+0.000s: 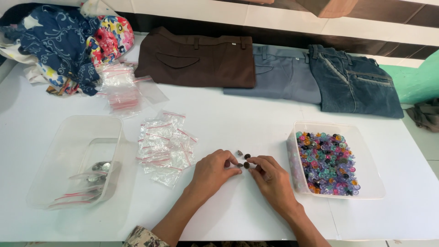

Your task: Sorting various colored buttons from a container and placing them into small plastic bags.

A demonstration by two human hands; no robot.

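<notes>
Left hand (211, 172) and right hand (273, 179) rest close together, fingers curled, fingertips nearly meeting.

brown trousers (196, 57) | grey trousers (283, 73) | jeans (356, 82) | fabric heap (64, 41)

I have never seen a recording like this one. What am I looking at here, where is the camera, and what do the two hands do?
There is no machine here. A person wears one camera on the head, and it looks down at that person's own bare hands over a white table.

The left hand and the right hand meet in the middle of the table. Their fingertips are on a few small dark buttons; whether one is truly pinched is too small to tell.

To the right stands a clear tub full of colourful buttons. To the left lies a heap of small clear bags, and further left another clear box with a few filled bags inside.

At the far edge lie three folded pairs of trousers: brown, grey and blue denim. A pile of patterned cloth sits in the far left corner.
</notes>
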